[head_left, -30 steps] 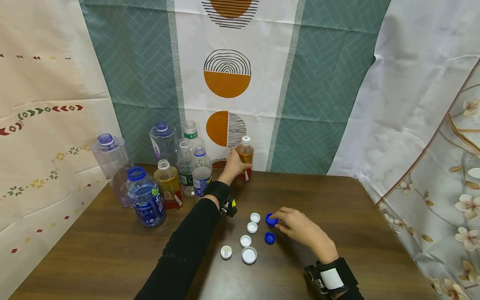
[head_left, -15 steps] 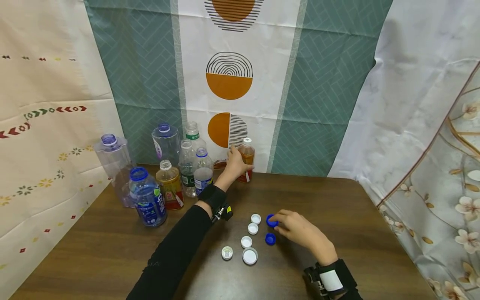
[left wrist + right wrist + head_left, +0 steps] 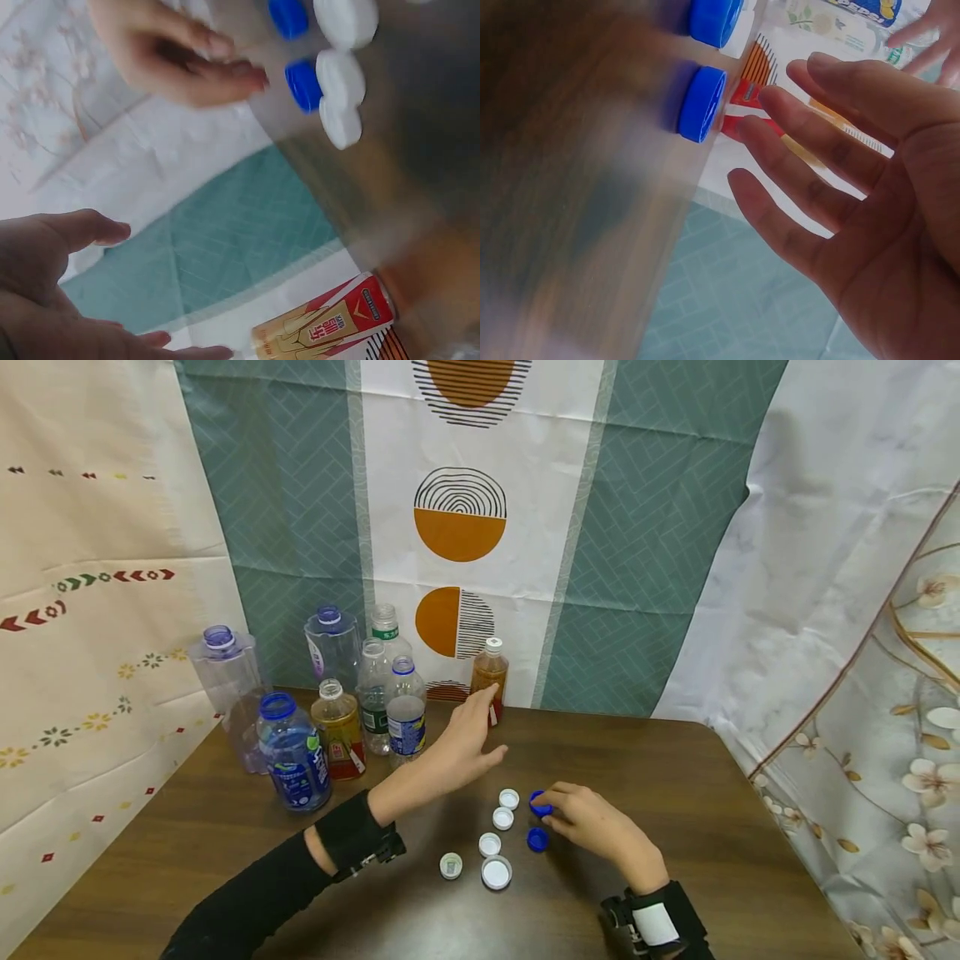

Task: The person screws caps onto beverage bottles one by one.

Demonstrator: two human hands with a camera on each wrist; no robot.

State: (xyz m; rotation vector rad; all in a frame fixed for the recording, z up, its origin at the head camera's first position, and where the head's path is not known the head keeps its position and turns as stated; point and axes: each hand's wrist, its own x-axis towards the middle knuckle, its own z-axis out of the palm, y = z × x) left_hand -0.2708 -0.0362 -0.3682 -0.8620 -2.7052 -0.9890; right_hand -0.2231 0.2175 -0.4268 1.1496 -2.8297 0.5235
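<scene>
My left hand (image 3: 453, 756) is in mid-air over the table with its fingers spread, holding nothing. Just beyond its fingertips stands a bottle of amber drink (image 3: 488, 670) with a white top; the left wrist view shows its red and gold label (image 3: 334, 322), apart from the fingers. My right hand (image 3: 602, 828) hovers at the farther blue bottle cap (image 3: 537, 811), fingers loosely bent. The right wrist view shows a gap between those fingers and a blue cap (image 3: 702, 105). Nearer lies a second blue cap (image 3: 537, 839). White caps (image 3: 496, 872) lie left of the blue ones.
Several uncapped bottles stand together at the left, among them a blue-labelled wide-mouth bottle (image 3: 294, 760), another amber bottle (image 3: 337, 731) and a tall clear bottle (image 3: 225, 681). A patterned cloth (image 3: 645, 568) hangs along the table's back edge.
My left hand has let go of the amber bottle at the back and drawn back toward me, its fingers spreading. The right hand has stayed nearly in place by the blue cap.
</scene>
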